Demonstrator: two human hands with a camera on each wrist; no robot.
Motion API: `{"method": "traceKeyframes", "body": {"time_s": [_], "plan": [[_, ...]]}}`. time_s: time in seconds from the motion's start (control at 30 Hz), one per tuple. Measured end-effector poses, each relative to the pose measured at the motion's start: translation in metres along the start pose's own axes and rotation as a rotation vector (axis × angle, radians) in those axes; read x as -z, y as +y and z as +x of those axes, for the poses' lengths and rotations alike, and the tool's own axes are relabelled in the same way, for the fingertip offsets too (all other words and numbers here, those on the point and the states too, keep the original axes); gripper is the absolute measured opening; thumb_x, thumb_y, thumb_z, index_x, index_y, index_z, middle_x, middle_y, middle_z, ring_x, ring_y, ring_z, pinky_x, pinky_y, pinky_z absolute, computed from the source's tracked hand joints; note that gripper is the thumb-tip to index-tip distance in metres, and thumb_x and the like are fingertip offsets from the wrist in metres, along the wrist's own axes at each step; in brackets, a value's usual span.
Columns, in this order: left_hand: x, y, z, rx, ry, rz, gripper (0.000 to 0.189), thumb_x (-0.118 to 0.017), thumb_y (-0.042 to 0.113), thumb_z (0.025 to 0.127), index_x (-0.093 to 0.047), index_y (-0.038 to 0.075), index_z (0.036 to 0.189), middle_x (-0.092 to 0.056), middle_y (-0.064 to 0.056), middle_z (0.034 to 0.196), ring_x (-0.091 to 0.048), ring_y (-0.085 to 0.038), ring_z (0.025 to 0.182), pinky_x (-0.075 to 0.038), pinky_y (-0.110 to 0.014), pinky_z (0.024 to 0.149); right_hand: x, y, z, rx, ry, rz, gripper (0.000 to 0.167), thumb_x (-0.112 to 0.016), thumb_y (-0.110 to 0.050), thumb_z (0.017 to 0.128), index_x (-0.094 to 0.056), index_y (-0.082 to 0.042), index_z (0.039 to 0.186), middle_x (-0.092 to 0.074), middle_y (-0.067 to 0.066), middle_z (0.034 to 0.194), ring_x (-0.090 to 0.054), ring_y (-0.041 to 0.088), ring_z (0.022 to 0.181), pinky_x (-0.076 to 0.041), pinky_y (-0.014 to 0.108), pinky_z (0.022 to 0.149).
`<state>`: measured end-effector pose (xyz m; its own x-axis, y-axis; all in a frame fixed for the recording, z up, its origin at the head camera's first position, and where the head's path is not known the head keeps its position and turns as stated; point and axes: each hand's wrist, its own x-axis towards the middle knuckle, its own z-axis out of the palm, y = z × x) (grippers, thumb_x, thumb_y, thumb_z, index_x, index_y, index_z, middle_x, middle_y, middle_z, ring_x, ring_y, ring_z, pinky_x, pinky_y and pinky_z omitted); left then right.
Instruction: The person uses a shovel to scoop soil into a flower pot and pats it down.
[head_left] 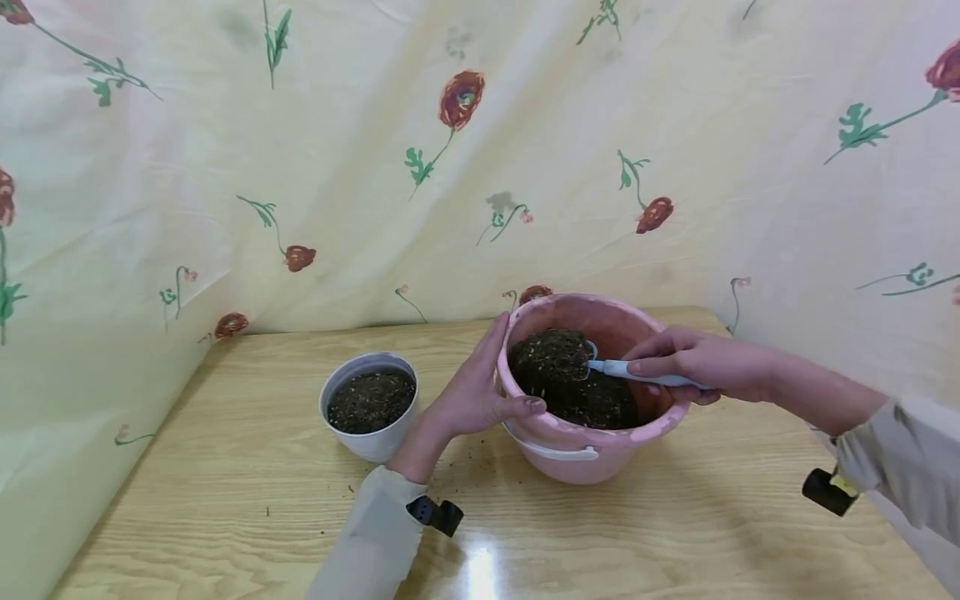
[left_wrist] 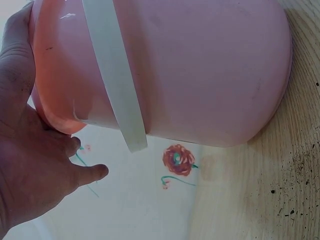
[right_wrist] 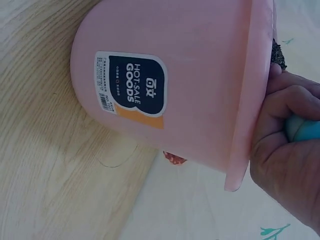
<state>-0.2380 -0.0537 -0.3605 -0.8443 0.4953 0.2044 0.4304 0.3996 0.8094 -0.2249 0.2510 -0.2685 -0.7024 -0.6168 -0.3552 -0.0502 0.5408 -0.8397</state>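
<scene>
A pink bucket [head_left: 637, 446] with a white carrying handle [head_left: 558, 453] stands on the table, dark soil [head_left: 596, 404] inside it. My left hand [head_left: 474, 393] holds the bucket's left rim, thumb at the front; in the left wrist view some fingers stick out past the wall. With my right hand [head_left: 697, 364] I grip the light blue handle of a small trowel [head_left: 611, 367] over the bucket's right side. The trowel's blade carries a heap of soil [head_left: 553, 354] and is mostly hidden by it. A label [right_wrist: 132, 87] shows on the bucket in the right wrist view.
Left of my left forearm, a white pot [head_left: 372, 445] holds dark soil [head_left: 371, 402] below its rim. Soil crumbs [left_wrist: 292, 212] are scattered on the wooden table [head_left: 225, 467]. Flowered cloth [head_left: 337, 150] hangs behind and at both sides.
</scene>
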Motion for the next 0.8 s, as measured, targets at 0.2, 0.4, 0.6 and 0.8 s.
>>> {"method": "traceKeyframes", "body": {"time_s": [0.2, 0.4, 0.6, 0.8], "plan": [[-0.001, -0.002, 0.000, 0.001, -0.001, 0.001, 0.120, -0.083, 0.044, 0.072, 0.006, 0.037, 0.153, -0.001, 0.004, 0.162, -0.009, -0.017, 0.146, -0.019, -0.046, 0.115, -0.003, 0.004, -0.004, 0.026, 0.042, 0.010, 0.032, -0.050, -0.023, 0.101, -0.062, 0.001, 0.119, -0.047, -0.002, 0.061, -0.030, 0.008, 0.041, -0.022, 0.025, 0.035], [-0.001, -0.002, 0.000, 0.003, -0.009, -0.021, 0.121, -0.082, 0.046, 0.072, 0.008, 0.039, 0.152, 0.003, 0.012, 0.160, -0.006, -0.016, 0.146, -0.017, -0.046, 0.115, -0.004, 0.009, -0.006, 0.074, 0.075, 0.021, 0.029, -0.050, -0.021, 0.101, -0.065, -0.003, 0.119, -0.045, -0.004, 0.058, -0.027, 0.012, 0.038, -0.021, 0.024, 0.033], [0.000, 0.001, -0.001, -0.002, -0.005, -0.039, 0.121, -0.083, 0.042, 0.072, 0.007, 0.036, 0.153, 0.003, 0.011, 0.160, -0.006, -0.016, 0.146, -0.016, -0.046, 0.115, -0.006, 0.012, -0.006, 0.147, 0.082, 0.036, 0.025, -0.050, -0.017, 0.101, -0.067, -0.007, 0.116, -0.039, -0.003, 0.053, -0.022, 0.020, 0.036, -0.020, 0.023, 0.032], [-0.001, 0.000, 0.000, -0.002, -0.002, -0.069, 0.121, -0.085, 0.039, 0.072, 0.005, 0.037, 0.153, 0.002, 0.012, 0.160, -0.007, -0.016, 0.146, -0.018, -0.046, 0.115, -0.008, 0.015, -0.008, 0.192, 0.115, 0.041, 0.026, -0.050, -0.014, 0.101, -0.068, -0.011, 0.119, -0.029, 0.003, 0.051, -0.019, 0.023, 0.036, -0.020, 0.023, 0.031]]}}
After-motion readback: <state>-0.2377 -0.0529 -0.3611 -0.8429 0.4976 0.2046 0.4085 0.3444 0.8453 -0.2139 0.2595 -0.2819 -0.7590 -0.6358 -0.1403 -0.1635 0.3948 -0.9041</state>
